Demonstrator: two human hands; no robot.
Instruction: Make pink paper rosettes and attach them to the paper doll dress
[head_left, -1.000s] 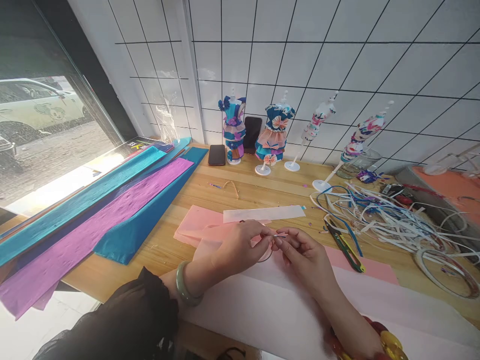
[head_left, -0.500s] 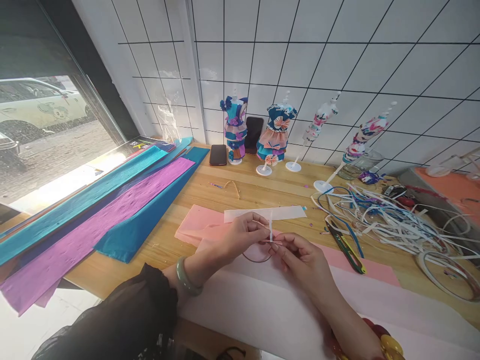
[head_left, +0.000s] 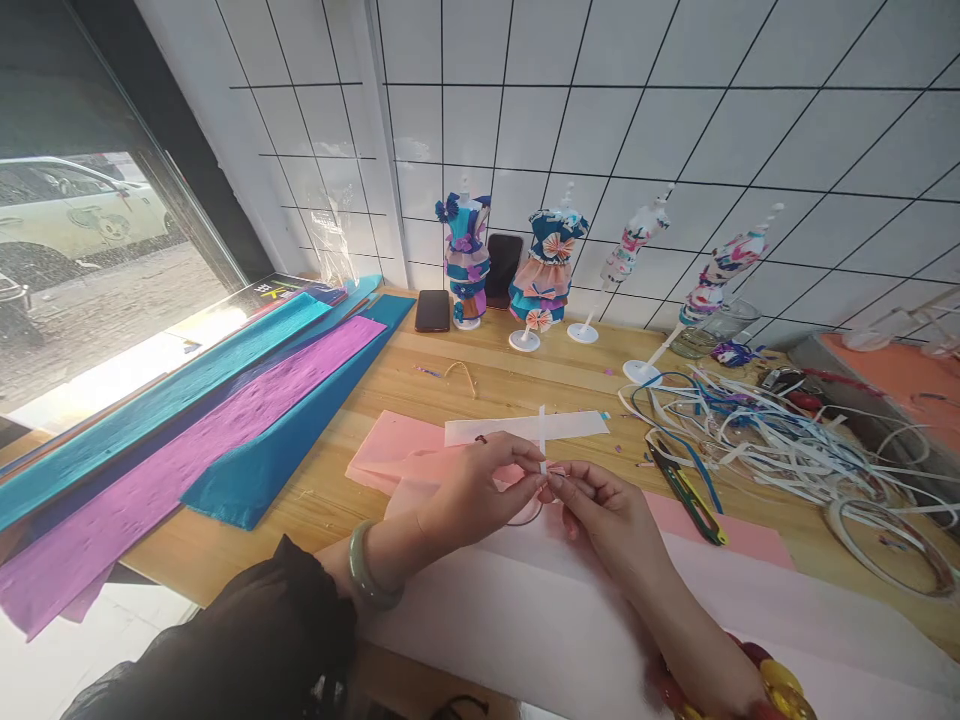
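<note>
My left hand pinches a narrow white strip that stands upright between its fingertips. Against it, my right hand pinches a small pink piece, partly hidden by the fingers. A thin dark loop hangs below the fingertips. Under both hands spreads pale pink paper, with a darker pink sheet at its upper left. A white paper band lies just beyond the hands.
Dress forms and two phones stand or lie along the wall. A yellow-green cutter and tangled strips are at right, near a tape roll. Teal and purple paper covers the left.
My left hand has turned slightly, its fingers meeting the right fingertips more closely. The small pink piece is now more covered. The view has shifted a little.
</note>
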